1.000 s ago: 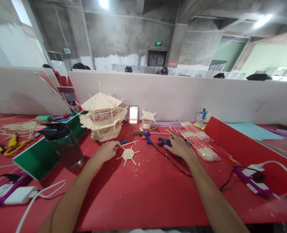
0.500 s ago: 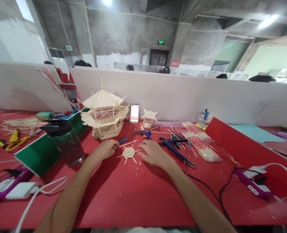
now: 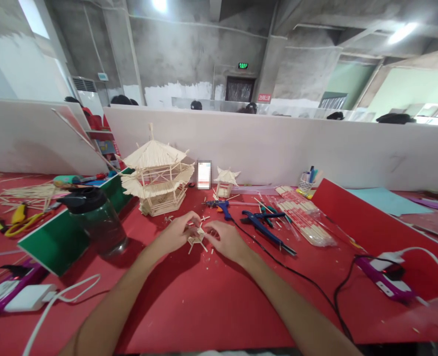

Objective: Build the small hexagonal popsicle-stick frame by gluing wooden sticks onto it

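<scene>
A small web-shaped hexagonal frame of pale wooden sticks [image 3: 196, 241] lies on the red table in front of me, partly covered by my fingers. My left hand [image 3: 182, 232] reaches over its left and far side, fingers bent together in a pinch. From the right, my right hand [image 3: 224, 238] comes to the frame's edge with thumb and fingertips drawn together. A short pale piece shows between the two hands, but its shape and which hand grips it are unclear. Behind the left hand stands a large two-tiered stick pavilion [image 3: 154, 180].
A smaller stick pavilion [image 3: 225, 182] stands further back. Right of my hands lie a blue glue gun [image 3: 224, 207], a dark blue cutter [image 3: 263, 227] and bagged sticks [image 3: 308, 222]. A dark water bottle [image 3: 98, 225] stands left. Power strips [image 3: 389, 282] lie at the sides.
Both hands have come inward over the stick frame, the left moving right and the right moving slightly left. The fingers now cover the frame's far part.
</scene>
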Demonstrator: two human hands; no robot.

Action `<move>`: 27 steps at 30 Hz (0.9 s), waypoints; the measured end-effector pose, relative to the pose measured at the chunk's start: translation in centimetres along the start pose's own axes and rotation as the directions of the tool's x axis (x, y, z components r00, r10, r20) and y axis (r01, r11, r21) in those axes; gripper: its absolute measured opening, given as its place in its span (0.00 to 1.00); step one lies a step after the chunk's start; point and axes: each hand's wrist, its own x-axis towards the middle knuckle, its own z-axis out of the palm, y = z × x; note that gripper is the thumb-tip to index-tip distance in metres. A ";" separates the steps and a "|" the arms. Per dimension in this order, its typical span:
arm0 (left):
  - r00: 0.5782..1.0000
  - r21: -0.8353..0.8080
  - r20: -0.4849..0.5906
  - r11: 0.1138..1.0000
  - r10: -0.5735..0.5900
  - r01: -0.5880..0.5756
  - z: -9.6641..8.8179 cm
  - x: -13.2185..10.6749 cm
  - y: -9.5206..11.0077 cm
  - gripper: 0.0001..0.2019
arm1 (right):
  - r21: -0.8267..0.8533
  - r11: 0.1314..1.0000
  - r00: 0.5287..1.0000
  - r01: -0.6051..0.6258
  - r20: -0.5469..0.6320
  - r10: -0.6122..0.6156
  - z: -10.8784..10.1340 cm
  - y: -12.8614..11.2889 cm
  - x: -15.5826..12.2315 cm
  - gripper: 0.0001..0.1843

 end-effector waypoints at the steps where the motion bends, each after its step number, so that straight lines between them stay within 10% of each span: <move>1: 0.999 -0.033 0.034 0.999 0.019 -0.018 0.6 0.0 0.5 0.06 | 0.013 1.000 1.000 -0.006 -0.002 0.006 0.2 -0.2 0.0 0.10; 7: 1.000 -0.013 0.020 1.000 0.005 -0.004 1.8 -0.1 1.3 0.08 | -0.045 0.999 0.999 -0.007 -0.051 0.005 0.2 0.7 0.4 0.10; 17: 0.998 0.574 -0.065 0.818 0.016 0.024 -0.6 1.0 -2.7 0.13 | -0.474 0.871 0.991 -0.131 -0.027 0.135 -0.3 4.3 0.9 0.21; 27: 0.985 0.661 -0.097 0.731 -0.140 0.169 -1.5 0.7 -2.7 0.23 | -0.455 0.844 0.958 -0.285 -0.104 0.268 -0.5 5.0 1.5 0.13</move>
